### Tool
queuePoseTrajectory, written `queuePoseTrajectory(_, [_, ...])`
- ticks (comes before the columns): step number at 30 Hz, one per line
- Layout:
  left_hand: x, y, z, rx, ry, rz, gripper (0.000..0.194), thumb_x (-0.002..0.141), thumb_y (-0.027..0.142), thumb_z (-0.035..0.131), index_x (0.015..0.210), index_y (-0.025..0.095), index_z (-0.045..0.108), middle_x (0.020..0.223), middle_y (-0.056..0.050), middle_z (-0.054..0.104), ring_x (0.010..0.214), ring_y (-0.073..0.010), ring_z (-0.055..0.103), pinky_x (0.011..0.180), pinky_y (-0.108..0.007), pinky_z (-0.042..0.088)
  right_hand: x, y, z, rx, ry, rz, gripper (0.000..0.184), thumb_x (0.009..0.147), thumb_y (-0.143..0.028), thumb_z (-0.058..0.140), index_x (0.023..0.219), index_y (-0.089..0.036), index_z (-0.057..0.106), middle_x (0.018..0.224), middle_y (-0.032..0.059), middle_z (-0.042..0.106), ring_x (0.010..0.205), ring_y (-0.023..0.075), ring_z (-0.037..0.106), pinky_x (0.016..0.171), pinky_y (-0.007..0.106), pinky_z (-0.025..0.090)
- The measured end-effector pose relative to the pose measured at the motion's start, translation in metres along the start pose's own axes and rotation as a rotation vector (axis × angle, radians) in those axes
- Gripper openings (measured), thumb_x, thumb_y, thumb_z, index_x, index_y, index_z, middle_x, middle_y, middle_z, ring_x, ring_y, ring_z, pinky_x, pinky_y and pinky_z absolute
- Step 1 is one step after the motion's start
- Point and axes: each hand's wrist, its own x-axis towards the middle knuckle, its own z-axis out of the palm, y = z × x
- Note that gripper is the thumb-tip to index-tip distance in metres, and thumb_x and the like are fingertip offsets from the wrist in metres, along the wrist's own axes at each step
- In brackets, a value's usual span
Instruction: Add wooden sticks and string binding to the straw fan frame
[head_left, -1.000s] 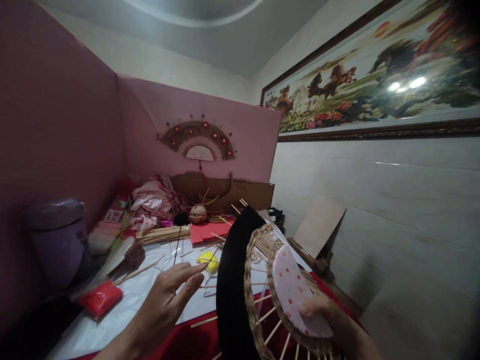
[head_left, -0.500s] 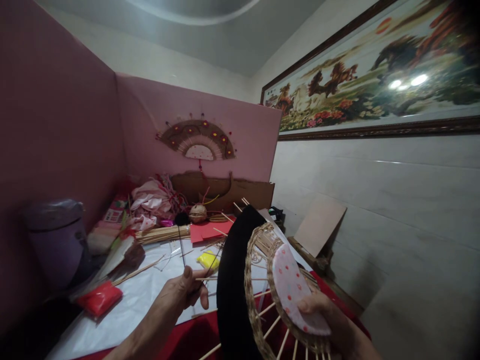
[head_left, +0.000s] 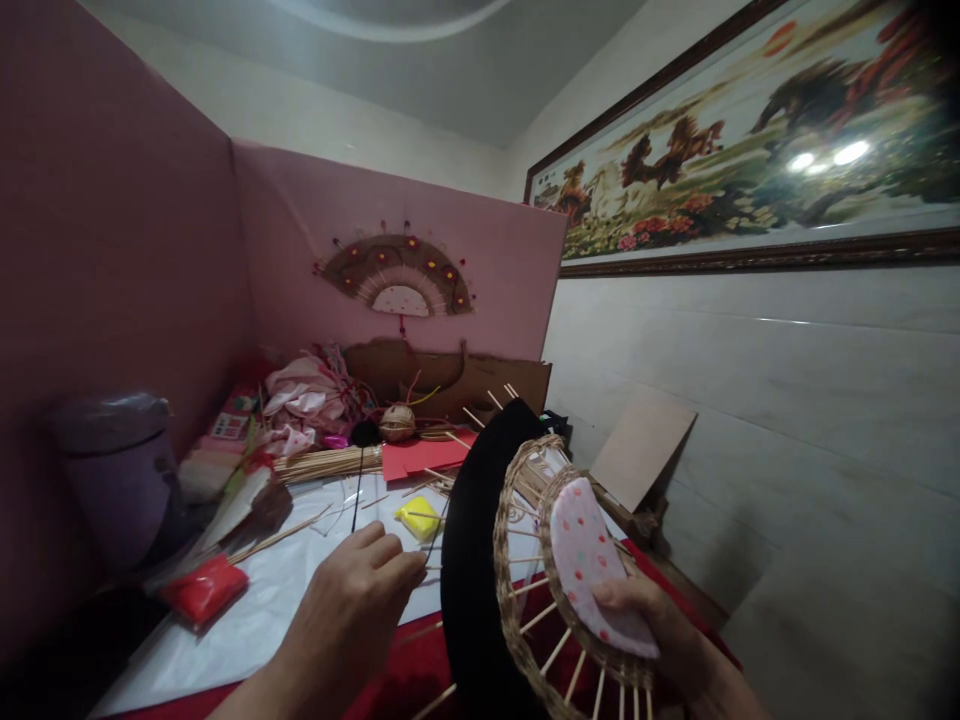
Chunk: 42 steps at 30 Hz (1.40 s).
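Note:
My right hand (head_left: 652,615) grips a half-round fan (head_left: 480,530) by its white fabric centre (head_left: 589,570) with red dots, thumb on top. Thin sticks radiate from that centre through braided twine bands and a wide black woven band, their tips poking out past the outer edge. Left of the fan, my left hand (head_left: 367,580) is closed with its back toward me, pinching a black yarn (head_left: 358,490). The yarn runs from a small black ball (head_left: 365,433) to my hand, and a length goes on from my fingertips toward the fan's outer edge.
On the white sheet (head_left: 292,580) lie a yellow packet (head_left: 420,517), a red packet (head_left: 204,592) and loose sticks. Behind are red paper (head_left: 427,455), a twine ball (head_left: 397,422) and crumpled pink cloth (head_left: 304,390). A finished fan (head_left: 405,280) hangs on the pink panel. A purple bin (head_left: 116,480) stands left.
My left hand has turned over from showing thumb and spread fingers to a closed grip on the yarn. The fan in my right hand has shifted slightly to the right.

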Motion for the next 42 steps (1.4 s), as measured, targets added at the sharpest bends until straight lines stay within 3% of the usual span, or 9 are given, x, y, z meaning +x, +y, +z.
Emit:
queuePoseTrajectory(5, [0.001, 0.007, -0.002, 0.223, 0.122, 0.071, 0.02, 0.079, 0.007, 0.045, 0.069, 0.018, 0.059, 0.064, -0.004, 0.052, 0.061, -0.0175, 0.043, 0.053, -0.029, 0.033, -0.003, -0.003, 0.007, -0.025, 0.068, -0.013, 0.035, 0.057, -0.019, 0.065, 0.091, -0.013, 0.064, 0.073, 0.0091, 0.067, 0.058, 0.0184, 0.061, 0.054, 0.028, 0.047])
queuePoseTrajectory(11, [-0.008, 0.011, 0.012, 0.152, 0.162, 0.084, 0.022, 0.079, 0.005, 0.043, 0.074, 0.016, 0.061, 0.061, -0.004, 0.052, 0.058, -0.0173, 0.043, 0.051, -0.03, 0.034, -0.003, -0.004, 0.009, -0.02, 0.149, -0.061, 0.044, 0.054, -0.019, 0.067, 0.097, -0.014, 0.063, 0.069, 0.0069, 0.067, 0.058, 0.0191, 0.061, 0.057, 0.03, 0.049])
queuePoseTrajectory(20, [-0.015, 0.007, 0.001, -0.689, -0.148, -0.282, 0.042, 0.085, 0.046, 0.038, 0.118, 0.027, 0.055, 0.082, -0.004, 0.058, 0.08, -0.018, 0.054, 0.076, -0.034, 0.043, -0.001, 0.005, -0.01, 0.117, 0.063, -0.044, 0.031, 0.058, -0.02, 0.067, 0.087, -0.012, 0.066, 0.076, 0.0113, 0.069, 0.061, 0.0189, 0.063, 0.057, 0.028, 0.049])
queuePoseTrajectory(25, [-0.018, 0.003, 0.028, -1.168, -0.159, -0.508, 0.074, 0.079, 0.065, 0.017, 0.115, 0.016, 0.059, 0.06, -0.004, 0.053, 0.047, -0.0111, 0.037, 0.049, -0.027, 0.036, 0.0, 0.007, -0.007, 0.157, 0.075, -0.06, 0.029, 0.059, -0.019, 0.066, 0.088, -0.013, 0.065, 0.074, 0.0094, 0.069, 0.058, 0.0175, 0.063, 0.056, 0.027, 0.048])
queuePoseTrajectory(28, [-0.021, 0.004, 0.045, -1.268, -0.191, -0.562, 0.088, 0.074, 0.071, 0.011, 0.109, 0.01, 0.063, 0.051, -0.002, 0.046, 0.043, -0.0094, 0.028, 0.042, -0.025, 0.027, 0.0, 0.006, -0.001, 0.153, 0.087, -0.081, 0.032, 0.059, -0.019, 0.066, 0.09, -0.014, 0.065, 0.071, 0.0084, 0.069, 0.058, 0.0175, 0.062, 0.055, 0.026, 0.048])
queuePoseTrajectory(31, [-0.024, 0.009, 0.046, -1.248, -0.217, -0.593, 0.088, 0.072, 0.073, 0.01, 0.105, 0.013, 0.065, 0.05, -0.002, 0.046, 0.045, -0.012, 0.036, 0.045, -0.026, 0.033, 0.0, 0.007, 0.004, 0.139, 0.099, -0.082, 0.033, 0.059, -0.02, 0.066, 0.091, -0.013, 0.064, 0.064, 0.0078, 0.067, 0.055, 0.0181, 0.062, 0.054, 0.028, 0.048])
queuePoseTrajectory(35, [-0.028, 0.019, 0.027, -1.136, -0.131, -0.615, 0.063, 0.082, 0.06, 0.024, 0.095, 0.017, 0.069, 0.066, -0.007, 0.06, 0.07, -0.0194, 0.054, 0.07, -0.033, 0.045, 0.001, 0.008, 0.007, 0.146, 0.144, -0.096, 0.03, 0.059, -0.019, 0.067, 0.088, -0.013, 0.065, 0.061, 0.0064, 0.066, 0.049, 0.0169, 0.06, 0.053, 0.028, 0.049])
queuePoseTrajectory(39, [-0.03, 0.02, 0.011, -0.707, -0.02, -0.375, 0.032, 0.085, 0.039, 0.042, 0.098, 0.024, 0.066, 0.073, -0.004, 0.06, 0.07, -0.017, 0.055, 0.066, -0.03, 0.047, 0.002, 0.009, 0.008, 0.176, 0.216, -0.128, 0.03, 0.057, -0.018, 0.069, 0.086, -0.014, 0.065, 0.067, 0.0068, 0.068, 0.056, 0.0194, 0.062, 0.056, 0.03, 0.05])
queuePoseTrajectory(42, [-0.03, 0.015, 0.009, -0.346, 0.123, -0.153, 0.027, 0.083, 0.026, 0.049, 0.106, 0.024, 0.062, 0.072, -0.004, 0.06, 0.067, -0.0161, 0.053, 0.06, -0.028, 0.046, 0.002, 0.009, 0.007, 0.165, 0.262, -0.149, 0.029, 0.058, -0.019, 0.068, 0.086, -0.014, 0.065, 0.075, 0.008, 0.07, 0.062, 0.0213, 0.064, 0.062, 0.033, 0.051])
